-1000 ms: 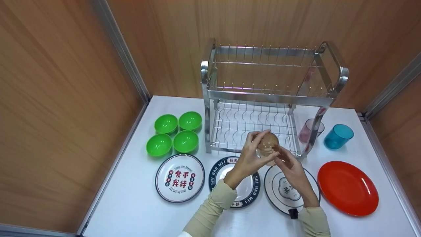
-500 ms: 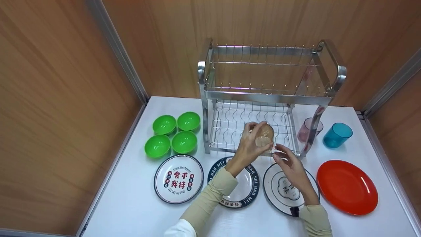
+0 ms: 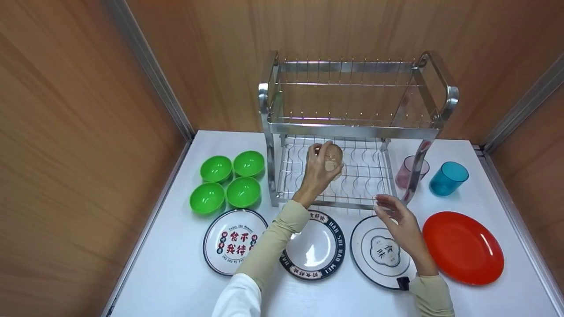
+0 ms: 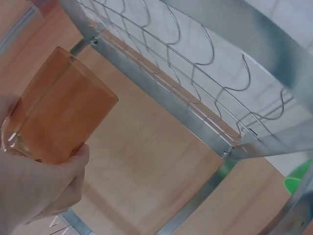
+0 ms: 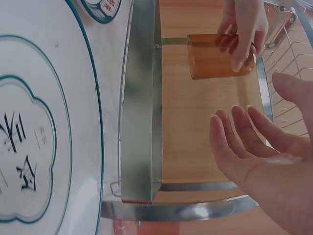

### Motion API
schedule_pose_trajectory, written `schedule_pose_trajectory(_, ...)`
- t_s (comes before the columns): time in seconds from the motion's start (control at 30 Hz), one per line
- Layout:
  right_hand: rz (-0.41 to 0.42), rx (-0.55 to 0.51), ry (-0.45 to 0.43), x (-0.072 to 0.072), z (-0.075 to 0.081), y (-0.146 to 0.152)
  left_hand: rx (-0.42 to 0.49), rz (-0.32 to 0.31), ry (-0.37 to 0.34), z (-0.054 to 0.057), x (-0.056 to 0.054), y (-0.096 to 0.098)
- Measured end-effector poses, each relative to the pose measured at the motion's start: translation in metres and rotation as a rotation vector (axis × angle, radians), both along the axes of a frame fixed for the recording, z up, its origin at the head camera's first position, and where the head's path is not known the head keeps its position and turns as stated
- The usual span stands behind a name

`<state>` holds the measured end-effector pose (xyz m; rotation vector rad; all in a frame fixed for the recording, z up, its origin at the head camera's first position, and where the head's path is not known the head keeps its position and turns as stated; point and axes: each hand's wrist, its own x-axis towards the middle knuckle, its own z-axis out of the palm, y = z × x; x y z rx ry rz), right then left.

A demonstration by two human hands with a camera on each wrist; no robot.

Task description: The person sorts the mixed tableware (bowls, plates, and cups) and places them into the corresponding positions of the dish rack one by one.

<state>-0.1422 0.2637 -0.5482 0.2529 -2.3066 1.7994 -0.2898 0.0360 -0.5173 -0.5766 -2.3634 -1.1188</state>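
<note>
My left hand (image 3: 318, 172) grips an amber see-through cup (image 3: 333, 157) around its base end, over the lower tier of the metal dish rack (image 3: 335, 130). The cup (image 4: 68, 107) is turned over, its mouth facing down towards the wires, as the left wrist and right wrist views show. Fingers and thumb lie on opposite sides of it. My right hand (image 3: 403, 226) holds nothing; its fingers are loosely bent and apart, above the edge of a white plate (image 3: 363, 253) with a flower-shaped print and in front of the rack. In the right wrist view that hand (image 5: 264, 156) is separate from the cup.
Several green bowls (image 3: 243, 192) stand left of the rack. A white plate (image 3: 220, 235) with red lettering, a dark-rimmed plate (image 3: 313, 246) and a red plate (image 3: 462, 248) lie in front. A pink cup (image 3: 407, 174) and a blue cup (image 3: 449, 178) stand at the right.
My left hand has carried the amber cup forward and left over the rack's lower tier. My right hand has let go of the cup and drawn away to the right.
</note>
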Motion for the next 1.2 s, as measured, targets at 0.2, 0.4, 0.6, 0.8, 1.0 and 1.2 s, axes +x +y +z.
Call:
schedule_pose_trajectory(0.2, -0.061, -0.050, 0.077, 0.001, 0.006, 0.016, -0.029, 0.074, -0.067, -0.004, -0.018, -0.008)
schedule_pose_trajectory(0.4, -0.173, -0.053, 0.069, 0.002, 0.013, 0.035, -0.040, 0.129, -0.045, -0.011, -0.031, -0.014)
schedule_pose_trajectory(0.6, -0.317, -0.052, 0.055, -0.002, 0.016, 0.060, -0.042, 0.166, 0.020, -0.019, -0.041, -0.014)
schedule_pose_trajectory(0.8, -0.441, -0.011, 0.015, -0.013, 0.015, 0.086, -0.016, 0.208, -0.002, -0.021, -0.053, -0.017)
schedule_pose_trajectory(1.0, -0.554, 0.007, -0.143, -0.024, 0.008, 0.114, -0.011, 0.232, -0.047, -0.023, -0.066, -0.022)
schedule_pose_trajectory(1.2, -0.603, 0.023, -0.318, -0.038, -0.001, 0.135, -0.046, 0.275, -0.085, -0.027, -0.078, -0.027)
